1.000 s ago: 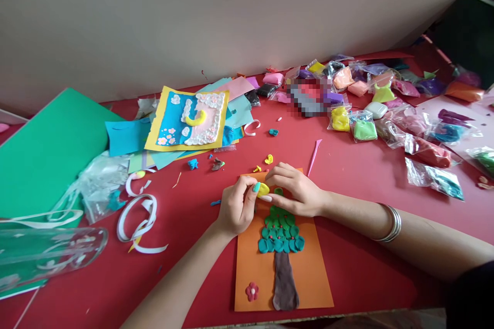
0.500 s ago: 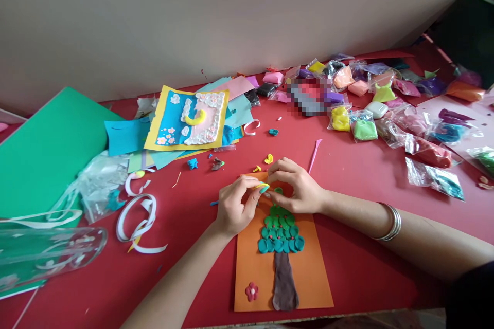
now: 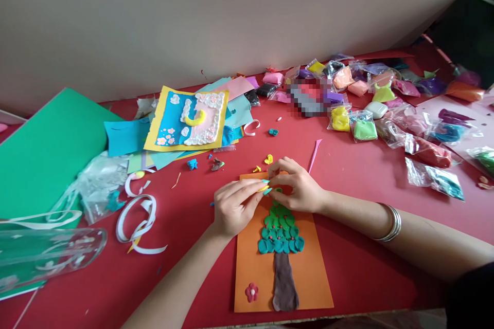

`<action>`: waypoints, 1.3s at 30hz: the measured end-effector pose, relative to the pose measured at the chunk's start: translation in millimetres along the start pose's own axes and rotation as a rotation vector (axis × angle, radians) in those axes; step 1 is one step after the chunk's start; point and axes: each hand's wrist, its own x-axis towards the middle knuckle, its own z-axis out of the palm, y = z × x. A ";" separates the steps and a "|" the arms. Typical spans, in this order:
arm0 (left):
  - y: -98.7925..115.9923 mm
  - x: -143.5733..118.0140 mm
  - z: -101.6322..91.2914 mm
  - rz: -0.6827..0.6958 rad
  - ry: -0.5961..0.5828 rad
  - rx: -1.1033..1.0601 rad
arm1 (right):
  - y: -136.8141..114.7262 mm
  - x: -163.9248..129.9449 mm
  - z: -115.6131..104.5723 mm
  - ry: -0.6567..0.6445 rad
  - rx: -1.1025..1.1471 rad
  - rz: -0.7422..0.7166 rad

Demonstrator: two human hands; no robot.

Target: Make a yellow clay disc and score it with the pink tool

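An orange card (image 3: 309, 272) lies on the red table (image 3: 366, 175) in front of me. It bears a clay tree with green and teal leaves (image 3: 281, 229), a brown trunk (image 3: 284, 282) and a small red flower (image 3: 251, 292). My left hand (image 3: 233, 205) and my right hand (image 3: 295, 185) meet just above the treetop. Between their fingertips is pinched a small piece of yellow clay (image 3: 264, 188), mostly hidden by the fingers. My right wrist wears silver bangles (image 3: 391, 223).
A yellow-framed blue clay picture (image 3: 189, 119) lies on coloured papers at the back left, beside a green sheet (image 3: 46, 149). Several bags of coloured clay (image 3: 363, 128) crowd the back right. White paper strips (image 3: 141, 218), clay scraps (image 3: 216, 164), a pink tool (image 3: 314, 157) and clear plastic (image 3: 46, 254) lie around.
My left fingers have straightened and closed flat over the yellow clay, which now barely shows. My right hand shifted slightly up toward them.
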 end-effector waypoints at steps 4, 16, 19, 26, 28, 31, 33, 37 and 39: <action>-0.4 -0.2 -0.8 -0.015 0.026 0.060 | -3.4 -0.5 -1.0 -0.010 -0.063 0.053; -3.5 -2.2 3.5 0.026 0.017 -0.004 | 1.2 -0.4 -1.5 0.014 -0.020 -0.024; -3.0 -0.7 4.0 0.068 0.001 0.007 | 0.5 -2.6 -0.2 -0.010 -0.133 -0.046; 1.4 0.7 1.7 0.083 0.041 -0.030 | -0.8 -2.1 -0.6 -0.009 -0.087 0.017; 2.0 0.7 0.1 0.076 0.047 -0.042 | 0.2 -1.6 -1.1 -0.013 -0.071 -0.005; 1.3 1.1 -0.8 0.073 0.040 -0.048 | 1.7 -2.0 -1.4 -0.014 -0.084 -0.057; 0.1 1.6 0.2 0.072 0.032 -0.040 | 1.9 -2.7 -1.6 -0.021 -0.122 -0.091; -1.1 1.9 3.6 0.074 0.021 -0.045 | 0.2 -3.1 -2.2 -0.026 -0.170 -0.060; -0.3 1.5 4.5 0.064 0.017 -0.054 | -1.0 -2.8 -2.7 -0.049 -0.156 -0.018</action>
